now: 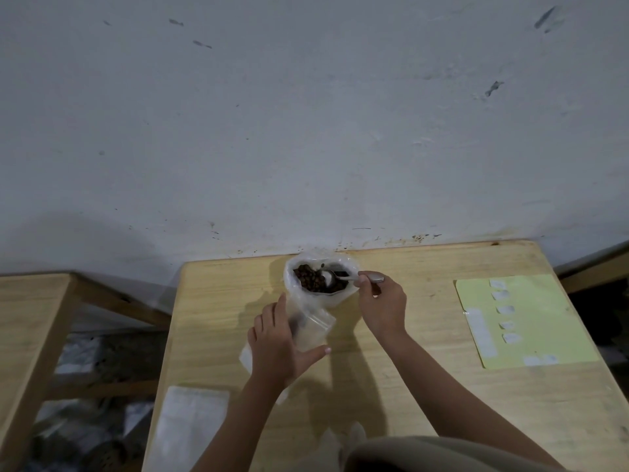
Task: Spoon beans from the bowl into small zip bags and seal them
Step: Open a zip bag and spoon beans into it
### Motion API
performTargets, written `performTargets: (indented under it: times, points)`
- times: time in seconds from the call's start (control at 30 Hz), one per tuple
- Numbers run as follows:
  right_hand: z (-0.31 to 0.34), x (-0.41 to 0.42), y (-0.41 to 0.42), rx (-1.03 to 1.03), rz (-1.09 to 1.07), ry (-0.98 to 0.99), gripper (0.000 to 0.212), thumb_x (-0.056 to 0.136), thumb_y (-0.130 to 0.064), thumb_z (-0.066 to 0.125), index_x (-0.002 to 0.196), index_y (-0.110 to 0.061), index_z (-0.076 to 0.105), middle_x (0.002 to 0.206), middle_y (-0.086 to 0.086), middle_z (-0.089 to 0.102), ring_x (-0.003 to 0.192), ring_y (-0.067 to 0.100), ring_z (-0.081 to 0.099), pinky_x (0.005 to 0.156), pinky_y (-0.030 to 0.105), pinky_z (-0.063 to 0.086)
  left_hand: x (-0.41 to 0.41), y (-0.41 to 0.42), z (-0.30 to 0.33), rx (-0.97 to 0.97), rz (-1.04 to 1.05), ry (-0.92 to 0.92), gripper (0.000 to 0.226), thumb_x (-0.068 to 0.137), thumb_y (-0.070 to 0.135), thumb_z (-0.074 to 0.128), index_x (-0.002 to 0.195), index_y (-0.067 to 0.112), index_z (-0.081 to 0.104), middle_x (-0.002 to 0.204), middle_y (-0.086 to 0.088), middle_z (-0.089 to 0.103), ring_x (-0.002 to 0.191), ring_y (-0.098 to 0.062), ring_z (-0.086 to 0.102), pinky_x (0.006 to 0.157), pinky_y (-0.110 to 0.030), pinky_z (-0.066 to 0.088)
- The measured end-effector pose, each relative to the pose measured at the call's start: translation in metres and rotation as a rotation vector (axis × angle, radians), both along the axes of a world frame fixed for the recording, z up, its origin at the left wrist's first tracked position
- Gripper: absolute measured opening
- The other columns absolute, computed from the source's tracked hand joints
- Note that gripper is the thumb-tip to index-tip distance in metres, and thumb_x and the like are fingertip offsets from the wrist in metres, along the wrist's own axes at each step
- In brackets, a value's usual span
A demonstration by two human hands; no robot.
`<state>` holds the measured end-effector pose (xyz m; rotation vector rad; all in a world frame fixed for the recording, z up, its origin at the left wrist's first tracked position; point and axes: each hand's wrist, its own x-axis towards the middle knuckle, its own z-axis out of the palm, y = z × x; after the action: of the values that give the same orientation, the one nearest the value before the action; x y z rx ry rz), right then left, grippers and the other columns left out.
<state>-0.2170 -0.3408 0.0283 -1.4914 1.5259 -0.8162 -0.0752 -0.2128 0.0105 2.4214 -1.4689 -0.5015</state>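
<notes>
- Right hand (pixel 381 304) pinches the spoon (pixel 335 276) in the beans (pixel 315 281); an overfull scoop could spill
- Left hand (pixel 277 342) grips the zip bag (pixel 311 330); a slack mouth could miss beans

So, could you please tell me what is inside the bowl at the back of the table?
The bowl holds dark beans, and the spoon gripped by the right hand dips into them. Anything beneath the beans is covered.
</notes>
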Motion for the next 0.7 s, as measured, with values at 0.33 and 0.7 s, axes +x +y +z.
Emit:
performTargets:
  times: [0.33, 0.7]
  points:
    - [0.006, -0.007, -0.005, 0.549, -0.356, -0.476, 0.009, 0.091, -0.012, 0.059, 0.086, -0.011, 0.067, 0.077, 0.007, 0.069, 0.069, 0.016, 0.063, 0.062, 0.029, 0.051, -0.003, 0.002, 0.001, 0.007, 0.005, 0.019, 0.125, 0.043, 0.088, 0.053, 0.136, 0.007, 0.039, 0.119, -0.012, 0.056, 0.101, -0.031, 0.056, 0.079, -0.041, 0.045]
    - [0.041, -0.042, 0.007, 0.303, -0.137, -0.497, 0.017, 0.094, -0.009, 0.054, 0.086, -0.011, 0.069, 0.076, 0.006, 0.066, 0.069, 0.014, 0.061, 0.068, 0.03, 0.052, -0.004, 0.004, 0.012, -0.087, 0.075, 0.024, 0.128, 0.041, 0.087, 0.052, 0.142, 0.012, 0.033, 0.132, -0.006, 0.046, 0.115, -0.027, 0.045, 0.092, -0.042, 0.036]
